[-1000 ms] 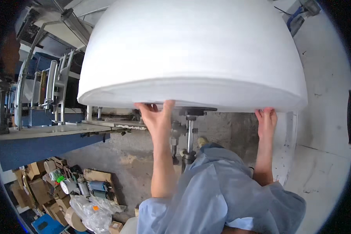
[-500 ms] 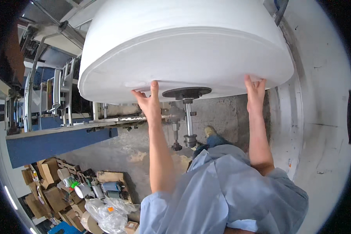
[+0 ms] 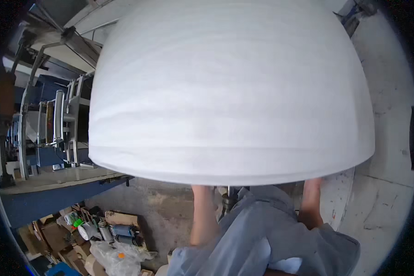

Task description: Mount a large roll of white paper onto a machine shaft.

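A very large white roll [image 3: 230, 110] of sheet material fills the upper middle of the view, its curved side toward me and its lower rim close to my body. My left forearm [image 3: 203, 214] reaches up under that rim, left of centre. Farther right, my right forearm [image 3: 311, 202] goes under the same edge. The roll covers both hands, so their fingers and grip are hidden. Between the forearms a short piece of a metal shaft [image 3: 228, 200] shows below the rim; the roll's flat end is out of sight.
At the left stands a machine frame [image 3: 64, 124] with metal rollers, above a blue beam [image 3: 55, 198]. Cardboard boxes [image 3: 55, 237], canisters and clear plastic bags [image 3: 119, 257] lie at the lower left. A pale wall [image 3: 386, 124] runs along the right side.
The roll's near edge has come down and toward me, covering its flat end, the black flange and both hands. Earlier, both hands were spread against the flat end near its lower edge.
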A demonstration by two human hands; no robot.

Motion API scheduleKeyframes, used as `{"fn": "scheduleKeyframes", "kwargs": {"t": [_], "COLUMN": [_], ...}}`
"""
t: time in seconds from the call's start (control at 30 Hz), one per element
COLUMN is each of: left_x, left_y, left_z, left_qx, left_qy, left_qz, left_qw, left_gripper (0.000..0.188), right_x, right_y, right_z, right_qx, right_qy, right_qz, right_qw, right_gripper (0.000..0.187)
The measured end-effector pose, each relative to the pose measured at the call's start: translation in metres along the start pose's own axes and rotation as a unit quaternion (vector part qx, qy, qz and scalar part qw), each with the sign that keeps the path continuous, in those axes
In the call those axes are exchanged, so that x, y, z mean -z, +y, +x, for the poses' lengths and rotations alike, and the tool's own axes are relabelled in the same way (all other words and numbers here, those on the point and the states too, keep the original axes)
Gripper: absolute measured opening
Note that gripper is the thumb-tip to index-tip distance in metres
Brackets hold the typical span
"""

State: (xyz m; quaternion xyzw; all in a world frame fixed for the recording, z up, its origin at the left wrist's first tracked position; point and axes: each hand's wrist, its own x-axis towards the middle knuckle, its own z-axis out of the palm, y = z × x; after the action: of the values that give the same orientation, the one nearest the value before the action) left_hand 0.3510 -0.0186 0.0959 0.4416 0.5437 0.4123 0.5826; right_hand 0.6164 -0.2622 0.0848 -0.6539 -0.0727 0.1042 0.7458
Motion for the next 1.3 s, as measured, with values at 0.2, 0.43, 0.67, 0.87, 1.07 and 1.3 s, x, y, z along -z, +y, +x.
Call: {"fn": "scheduleKeyframes", "kwargs": {"t": [0.2, 0.43, 0.67, 0.87, 1.07, 1.3], "left_x": [-0.027, -0.003, 0.025, 0.009, -0.018, -0.028], "left_y": [0.049, 0.069, 0.07, 0.025, 0.009, 0.01], "left_z": [-0.005, -0.008, -0.016, -0.004, 0.004, 0.008], "left_qx": [-0.076, -0.16, -0.102, -0.005, 0.059, -0.026], "left_qy": [-0.014, -0.04, -0.043, -0.038, -0.067, -0.038], "left_qz": [-0.043, -0.041, 0.048, 0.108, 0.068, 0.073], "left_qw": [0.996, 0.985, 0.993, 0.993, 0.994, 0.996], "left_gripper": [0.118, 0.114, 0.122, 0.125, 0.114, 0.081], "right_x": [-0.021, -0.045, -0.027, -0.031, -0.04, -0.058], "right_y": [-0.011, -0.049, -0.065, 0.023, 0.04, 0.012], "right_z": [0.027, 0.013, 0.012, 0.027, 0.02, -0.005], "right_qx": [0.085, -0.024, -0.051, -0.15, -0.174, -0.097], "right_qy": [-0.057, -0.021, -0.013, -0.001, -0.038, -0.071], "right_qz": [-0.131, -0.203, -0.043, 0.002, 0.048, 0.078], "right_qw": [0.986, 0.979, 0.998, 0.989, 0.983, 0.99], "right_gripper": [0.055, 0.11, 0.099, 0.083, 0.065, 0.066]}}
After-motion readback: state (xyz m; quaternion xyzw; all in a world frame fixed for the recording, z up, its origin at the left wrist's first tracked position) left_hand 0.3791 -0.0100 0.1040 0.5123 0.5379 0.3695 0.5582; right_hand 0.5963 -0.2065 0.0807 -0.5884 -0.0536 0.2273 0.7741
